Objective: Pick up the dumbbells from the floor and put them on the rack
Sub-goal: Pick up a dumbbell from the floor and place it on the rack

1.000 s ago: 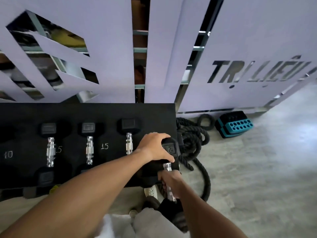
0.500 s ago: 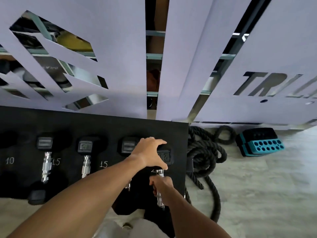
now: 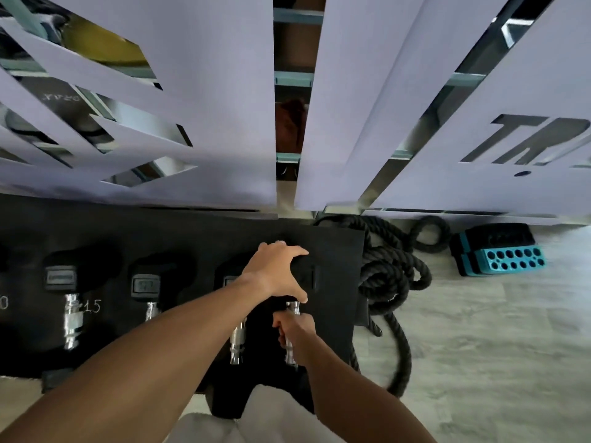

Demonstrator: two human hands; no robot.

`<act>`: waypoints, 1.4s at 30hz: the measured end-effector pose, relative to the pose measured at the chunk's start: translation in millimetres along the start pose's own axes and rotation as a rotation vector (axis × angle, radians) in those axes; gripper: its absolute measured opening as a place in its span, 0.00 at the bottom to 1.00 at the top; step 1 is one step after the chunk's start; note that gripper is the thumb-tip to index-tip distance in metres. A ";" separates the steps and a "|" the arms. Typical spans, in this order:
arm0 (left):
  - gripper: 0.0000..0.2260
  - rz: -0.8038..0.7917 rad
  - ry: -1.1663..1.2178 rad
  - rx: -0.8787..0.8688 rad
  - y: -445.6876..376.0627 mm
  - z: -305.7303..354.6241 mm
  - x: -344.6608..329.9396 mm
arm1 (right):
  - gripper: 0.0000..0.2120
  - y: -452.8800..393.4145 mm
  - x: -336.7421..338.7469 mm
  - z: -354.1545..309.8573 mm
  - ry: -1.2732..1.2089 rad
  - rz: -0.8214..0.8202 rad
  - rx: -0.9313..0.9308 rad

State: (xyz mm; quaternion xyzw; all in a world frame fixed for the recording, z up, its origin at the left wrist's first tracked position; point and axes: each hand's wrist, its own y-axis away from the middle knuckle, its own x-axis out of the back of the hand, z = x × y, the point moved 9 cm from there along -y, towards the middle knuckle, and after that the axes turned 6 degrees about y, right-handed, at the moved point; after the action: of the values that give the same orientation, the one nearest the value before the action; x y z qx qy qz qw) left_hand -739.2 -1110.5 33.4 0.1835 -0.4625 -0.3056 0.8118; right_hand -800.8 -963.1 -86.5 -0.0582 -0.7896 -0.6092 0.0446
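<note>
Currently four dumbbells on rack; chalk "15" legible left of hands. Left hand spread, fingers curled over far head of rightmost dumbbell; right hand wrapped round its chrome handle. Black rope, teal block on floor, right of fingers.

Black rack, chrome-handled dumbbells, teal block.
</note>
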 end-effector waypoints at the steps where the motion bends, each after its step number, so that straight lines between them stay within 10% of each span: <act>1: 0.46 -0.010 -0.001 -0.002 -4.0 -0.4 -2.9 | 0.10 -4.6 0.9 0.2 -0.006 0.010 -0.007; 31: 0.44 0.075 -0.293 -0.276 -0.6 -25.4 -57.0 | 0.10 -30.5 3.4 24.5 0.059 0.206 0.085; 37: 0.18 0.463 0.130 -0.603 85.8 -72.6 -58.2 | 0.11 -41.3 9.4 24.3 0.083 0.232 0.092; 42: 0.24 0.449 0.627 0.164 99.6 -194.1 -105.4 | 0.09 -49.3 5.9 28.3 0.076 0.227 0.109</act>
State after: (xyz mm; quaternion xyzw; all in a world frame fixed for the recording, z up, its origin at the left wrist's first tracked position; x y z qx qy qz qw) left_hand -579.9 -963.0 -74.1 0.2265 -0.2435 -0.0117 0.9430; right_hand -813.9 -947.9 -140.0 -0.1214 -0.8077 -0.5581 0.1464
